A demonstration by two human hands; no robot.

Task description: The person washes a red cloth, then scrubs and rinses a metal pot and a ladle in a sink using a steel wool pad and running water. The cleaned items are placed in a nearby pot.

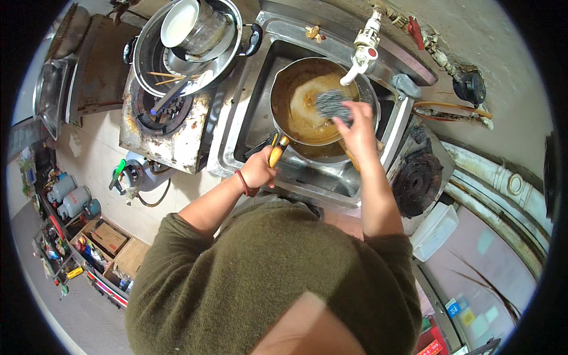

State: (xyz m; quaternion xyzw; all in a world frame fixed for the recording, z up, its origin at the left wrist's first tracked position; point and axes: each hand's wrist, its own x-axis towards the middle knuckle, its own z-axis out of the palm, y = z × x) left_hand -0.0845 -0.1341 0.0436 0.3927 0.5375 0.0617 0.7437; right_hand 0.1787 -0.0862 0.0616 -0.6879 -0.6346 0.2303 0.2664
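My left hand [258,172] grips the yellow wooden handle [277,154] of a metal pan, with a red band on the wrist. The pan [284,116] rests over a stainless steel sink [257,106] and holds shallow brownish liquid. Pinched in the fingers of my right hand [358,128] is a steel wool scrubber [330,104], held over the right part of the pan. Beneath this pan sits another, larger metal vessel [330,156], mostly hidden. A white tap [357,66] hangs just beyond the pan's far rim.
On the left, a two-handled steel pot [141,66] holding bowls and chopsticks stands on a gas stove [177,151]. Another burner [417,184] lies right of the sink. Food scraps [315,33] and a grey cloth-like lump [406,85] lie on the sink's rim.
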